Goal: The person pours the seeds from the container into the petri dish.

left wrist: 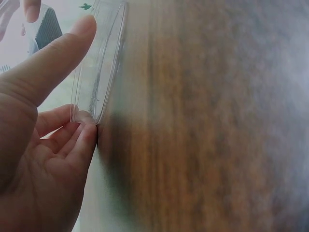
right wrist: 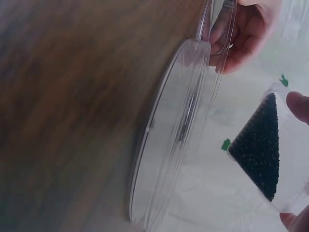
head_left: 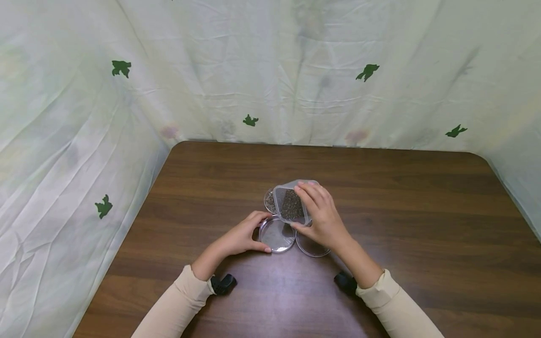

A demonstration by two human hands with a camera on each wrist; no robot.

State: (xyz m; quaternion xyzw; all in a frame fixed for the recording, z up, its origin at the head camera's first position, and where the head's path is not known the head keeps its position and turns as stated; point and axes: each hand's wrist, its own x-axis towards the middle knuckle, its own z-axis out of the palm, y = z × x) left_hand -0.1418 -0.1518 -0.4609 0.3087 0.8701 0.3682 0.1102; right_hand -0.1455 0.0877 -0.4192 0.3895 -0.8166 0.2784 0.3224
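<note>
**Seed box tipped over round clear dishes at table centre**

The right hand [head_left: 320,217] grips a small clear plastic box [head_left: 290,203] of dark seeds, fingers curled over its far side and thumb on the near edge. The box is tilted, and the seeds are heaped into one corner, as the right wrist view shows [right wrist: 260,145]. It is held above the table, over a cluster of round clear dishes.

The left hand [head_left: 244,235] holds the left dish [head_left: 276,234], thumb and fingers loosely curved round its rim from the 9 o'clock side; in the left wrist view the fingertips [left wrist: 87,130] touch the dish's edge [left wrist: 99,72]. This dish lies flat on the table at 7 o'clock from the box and looks empty.

A second clear dish [head_left: 312,247] lies just beside it, at 5 o'clock from the box and partly under the right hand. A third dish [head_left: 269,200], holding a scatter of dark seeds, sits at 10 o'clock from the box and is mostly hidden behind it.

All of this rests on a dark brown wooden table [head_left: 422,211]. A pale cloth backdrop [head_left: 270,70] printed with small green shapes hangs round the table from 9 through 12 to 3 o'clock. No writing or label can be read on the box or dishes.
</note>
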